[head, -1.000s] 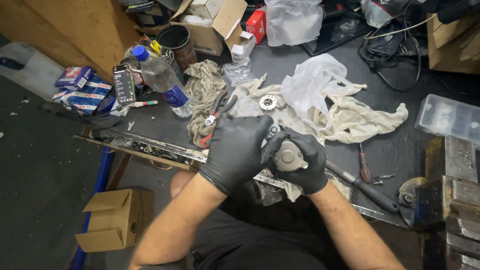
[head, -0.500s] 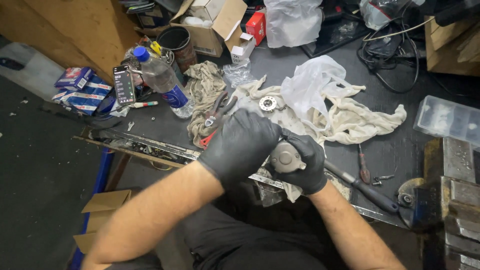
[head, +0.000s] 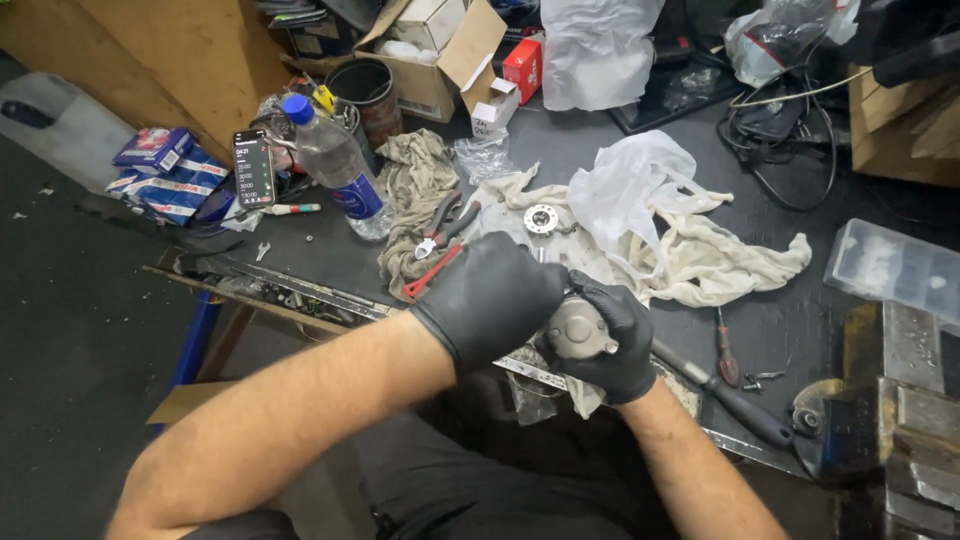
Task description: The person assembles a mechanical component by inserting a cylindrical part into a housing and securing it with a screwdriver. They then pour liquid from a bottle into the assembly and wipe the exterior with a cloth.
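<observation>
Round grey metal part [head: 578, 328] held just over the near edge of the dark workbench [head: 800, 320]. Gripped from below by the right hand [head: 610, 340], black-gloved fingers curled tight around it. Covered on one side by the left hand [head: 490, 300], also gloved, fingers closed over it. Behind: white rag [head: 700, 262], red-handled pliers [head: 438, 250], small metal ring [head: 541, 218], plastic water bottle [head: 335, 165]. Off right: screwdriver [head: 723, 347].

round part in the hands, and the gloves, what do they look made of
Round part: looks like cast metal, dull grey with a matte sheen. Gloves on the left hand and right hand: thin black rubbery material, likely nitrile, snug with a slight gloss.
</observation>
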